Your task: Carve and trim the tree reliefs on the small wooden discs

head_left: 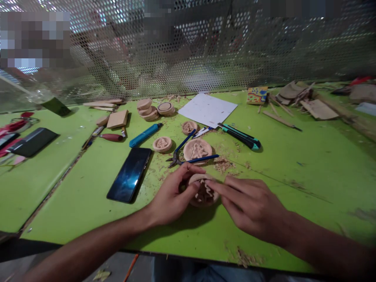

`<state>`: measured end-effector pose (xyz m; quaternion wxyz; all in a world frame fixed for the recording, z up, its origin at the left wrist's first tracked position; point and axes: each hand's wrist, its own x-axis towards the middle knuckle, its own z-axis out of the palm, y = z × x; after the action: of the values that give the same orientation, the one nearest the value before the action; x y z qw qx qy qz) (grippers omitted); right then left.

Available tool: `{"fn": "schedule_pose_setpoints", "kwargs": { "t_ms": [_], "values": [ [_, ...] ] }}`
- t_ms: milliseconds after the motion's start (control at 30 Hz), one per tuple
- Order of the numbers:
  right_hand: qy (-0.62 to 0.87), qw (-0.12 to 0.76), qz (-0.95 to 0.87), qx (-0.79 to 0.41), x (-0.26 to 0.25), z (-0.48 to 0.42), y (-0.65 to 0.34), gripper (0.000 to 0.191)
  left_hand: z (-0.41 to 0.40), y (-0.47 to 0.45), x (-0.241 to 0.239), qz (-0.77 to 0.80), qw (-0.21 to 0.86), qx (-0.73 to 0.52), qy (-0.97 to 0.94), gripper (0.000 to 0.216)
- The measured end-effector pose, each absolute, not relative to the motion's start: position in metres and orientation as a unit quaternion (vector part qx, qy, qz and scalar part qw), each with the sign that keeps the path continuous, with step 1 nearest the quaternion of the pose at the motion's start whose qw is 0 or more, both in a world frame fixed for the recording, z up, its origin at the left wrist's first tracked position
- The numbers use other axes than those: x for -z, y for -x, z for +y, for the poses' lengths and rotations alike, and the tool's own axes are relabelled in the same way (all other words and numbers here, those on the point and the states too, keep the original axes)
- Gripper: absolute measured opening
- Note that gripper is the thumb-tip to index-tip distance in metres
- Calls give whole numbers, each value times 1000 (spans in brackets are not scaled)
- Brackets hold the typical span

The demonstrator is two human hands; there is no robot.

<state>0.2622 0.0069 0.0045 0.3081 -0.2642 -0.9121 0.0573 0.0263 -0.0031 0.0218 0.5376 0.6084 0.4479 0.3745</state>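
bright green worktop (293, 156), scuffed, with wood shavings (223, 164) scattered over the middle and a seam running down its left part. a perforated metal screen (205, 51) closes off the back edge, and the room behind it is blurred.

carved wooden disc (203, 192) lies on the worktop near the front edge, centre, between both hands. left hand (172, 196) is curled round the disc's left rim, thumb over the top edge, holding it. right hand (252, 205) is flat and mostly spread, gripping nothing, with its fingertips (213, 186) resting on the carved face.

just behind the disc: blue-handled pliers (188, 150) lying against a larger carved disc (197, 149), plus two small carved discs (162, 143) (the second sits further back at (188, 127)). black phone (129, 174) lies face up to the left, screen dark. blue knife (145, 134), red-handled tool (110, 137) and wood block (117, 119) are back left. stack of wood rounds (149, 109) and white sheet (207, 109) sit near the screen. teal cutter (241, 137) lies right of the sheet. wood scraps (305, 102) are piled back right.

colourful printed box (257, 95) sits by the screen, print too small to read.
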Motion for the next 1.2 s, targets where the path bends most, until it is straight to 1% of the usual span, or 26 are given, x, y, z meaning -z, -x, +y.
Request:
{"fn": "schedule_pose_setpoints", "kwargs": {
  "t_ms": [167,333,467,733,1200],
  "values": [
    [262,315,-909,-82,-6,9,-262,36,-3,-25,-21,436,542,-374,-613,19],
    [253,314,-913,-68,-8,10,-264,39,-3,-26,-21,437,539,-368,-619,21],
    [245,313,-915,-64,-9,10,-266,39,-3,-25,-24,439,533,-352,-631,26],
    [228,315,-920,-55,-11,10,-265,39,-2,-22,-32,450,498,-316,-670,30],
    [230,314,-919,-57,-9,10,-267,39,1,-21,-22,449,423,-325,-716,31]
  ]
}}
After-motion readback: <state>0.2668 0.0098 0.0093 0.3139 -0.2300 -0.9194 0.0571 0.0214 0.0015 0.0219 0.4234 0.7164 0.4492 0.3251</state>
